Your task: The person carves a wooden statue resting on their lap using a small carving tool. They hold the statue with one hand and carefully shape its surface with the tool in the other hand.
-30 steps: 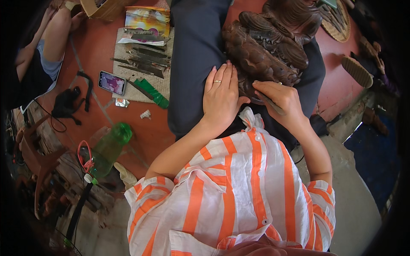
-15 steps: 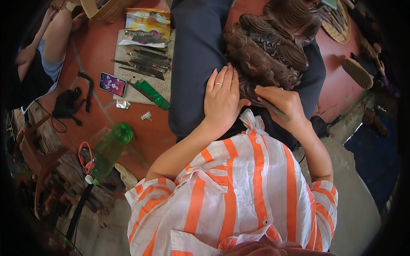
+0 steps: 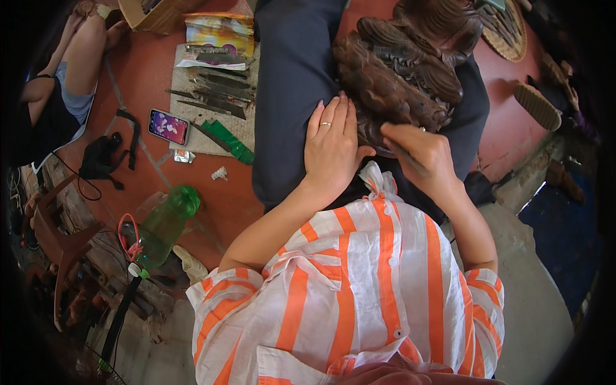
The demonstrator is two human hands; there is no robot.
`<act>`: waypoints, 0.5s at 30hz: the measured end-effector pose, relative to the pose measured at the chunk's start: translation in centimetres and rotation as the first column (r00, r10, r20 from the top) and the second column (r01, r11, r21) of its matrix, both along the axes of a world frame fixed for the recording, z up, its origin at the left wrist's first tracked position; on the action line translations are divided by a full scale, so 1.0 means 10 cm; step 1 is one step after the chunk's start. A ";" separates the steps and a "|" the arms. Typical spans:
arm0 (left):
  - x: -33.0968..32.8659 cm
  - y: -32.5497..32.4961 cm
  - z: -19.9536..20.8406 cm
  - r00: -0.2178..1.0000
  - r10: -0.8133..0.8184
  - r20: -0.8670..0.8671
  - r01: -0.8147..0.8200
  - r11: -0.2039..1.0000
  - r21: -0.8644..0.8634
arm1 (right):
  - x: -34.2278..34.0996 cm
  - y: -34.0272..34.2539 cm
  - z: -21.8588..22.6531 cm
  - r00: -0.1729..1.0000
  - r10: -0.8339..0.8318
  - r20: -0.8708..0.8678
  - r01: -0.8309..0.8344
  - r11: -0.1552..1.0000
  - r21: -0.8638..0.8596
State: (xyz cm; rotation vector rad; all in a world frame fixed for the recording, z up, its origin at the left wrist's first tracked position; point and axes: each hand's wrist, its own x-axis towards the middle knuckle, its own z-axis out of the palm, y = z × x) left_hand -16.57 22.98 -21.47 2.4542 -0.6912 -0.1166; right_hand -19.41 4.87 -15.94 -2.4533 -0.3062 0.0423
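A dark brown wooden carving (image 3: pixel 385 80) with scaly, folded relief lies across my lap on dark trousers (image 3: pixel 292 109). My left hand (image 3: pixel 332 141) rests flat beside its lower left edge, fingers stretched out and a ring on one of them. Close to the carving's near end, my right hand (image 3: pixel 423 151) is closed around a flat grey blade (image 3: pixel 409 158). The blade's tip and the spot it works on are mostly hidden by the fingers, and that hand is slightly blurred.
Left of my leg, several flat metal blades (image 3: pixel 218 93) lie on a pale cloth (image 3: pixel 183 70). Nearby are a green-wrapped tool (image 3: pixel 231 140), a phone (image 3: pixel 169 126) and a green plastic bottle (image 3: pixel 167 224). A woven tray (image 3: pixel 504 29) holds tools at far right. Another person's leg (image 3: pixel 85 58) shows at far left.
My right hand has shifted slightly to the left and up along the carving's near end, with the blade in it. My left hand stays at nearly the same place.
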 end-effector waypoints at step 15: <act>0.01 0.02 0.00 1.000 -0.010 -0.001 0.010 1.000 0.023 | -0.05 0.12 0.06 0.996 0.089 0.002 -0.088 0.994 -0.057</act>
